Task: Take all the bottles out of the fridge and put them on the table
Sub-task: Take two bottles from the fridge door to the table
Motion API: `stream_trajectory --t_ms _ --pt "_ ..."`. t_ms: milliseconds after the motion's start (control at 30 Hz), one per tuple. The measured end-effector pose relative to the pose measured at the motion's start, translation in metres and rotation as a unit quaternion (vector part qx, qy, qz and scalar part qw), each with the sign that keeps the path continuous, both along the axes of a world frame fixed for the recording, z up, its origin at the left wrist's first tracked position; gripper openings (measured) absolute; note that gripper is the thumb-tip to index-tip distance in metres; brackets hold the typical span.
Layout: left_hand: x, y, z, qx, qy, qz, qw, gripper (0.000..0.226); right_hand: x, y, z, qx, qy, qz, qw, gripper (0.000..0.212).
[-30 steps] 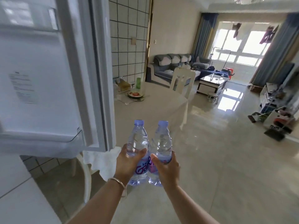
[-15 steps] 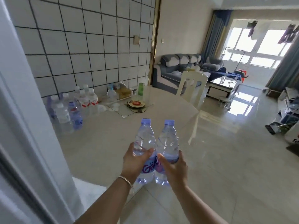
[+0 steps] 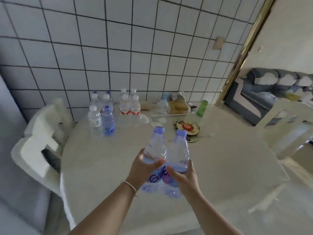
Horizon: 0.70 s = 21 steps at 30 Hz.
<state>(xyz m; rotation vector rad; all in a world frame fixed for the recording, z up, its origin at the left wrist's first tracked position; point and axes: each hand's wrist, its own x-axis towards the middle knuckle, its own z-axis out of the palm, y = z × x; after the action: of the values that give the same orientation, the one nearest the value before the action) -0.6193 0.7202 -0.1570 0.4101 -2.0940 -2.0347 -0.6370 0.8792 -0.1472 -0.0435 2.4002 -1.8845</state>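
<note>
I hold two clear water bottles with lilac caps upright and side by side above the near part of the table (image 3: 228,167). My left hand (image 3: 141,168) grips the left bottle (image 3: 155,150). My right hand (image 3: 183,178) grips the right bottle (image 3: 179,153). Both bottles touch each other. Several more water bottles (image 3: 108,114) stand in a group at the table's far left near the tiled wall, some with red labels (image 3: 129,107). The fridge is out of view.
A white chair (image 3: 42,138) stands at the table's left side and another white chair (image 3: 288,126) at the right. A round coaster stack (image 3: 186,127), a green cup (image 3: 201,108) and a food package (image 3: 177,106) sit at the table's back. A sofa (image 3: 264,92) lies beyond the doorway.
The view has swung left from the fridge door and living room to the table. Both hands have carried the two bottles over the tabletop.
</note>
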Motion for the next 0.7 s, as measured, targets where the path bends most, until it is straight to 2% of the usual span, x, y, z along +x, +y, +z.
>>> stream_trajectory --t_ms 100,233,400,433,533,700 --pt "-0.028 -0.015 -0.012 0.016 -0.019 0.058 0.998 0.065 -0.049 -0.014 -0.011 0.020 -0.030 0.086 0.996 0.058" --pt "-0.066 -0.047 -0.032 0.026 -0.044 0.099 0.994 0.065 -0.099 -0.048 -0.024 0.041 -0.059 0.149 0.986 0.050" --pt "-0.122 -0.092 -0.050 0.022 -0.061 0.147 0.987 0.063 -0.161 -0.100 -0.045 0.057 -0.084 0.163 0.981 0.071" --pt "-0.133 -0.101 -0.055 0.020 -0.069 0.148 0.986 0.062 -0.174 -0.109 -0.048 0.072 -0.096 0.161 0.980 0.068" --pt "-0.166 -0.129 -0.065 0.013 -0.080 0.151 0.985 0.061 -0.212 -0.143 -0.053 0.136 -0.105 0.176 0.969 0.024" --pt "-0.220 -0.168 -0.073 -0.056 -0.043 0.105 0.992 0.027 -0.267 -0.186 -0.075 0.211 -0.085 0.186 0.956 0.025"
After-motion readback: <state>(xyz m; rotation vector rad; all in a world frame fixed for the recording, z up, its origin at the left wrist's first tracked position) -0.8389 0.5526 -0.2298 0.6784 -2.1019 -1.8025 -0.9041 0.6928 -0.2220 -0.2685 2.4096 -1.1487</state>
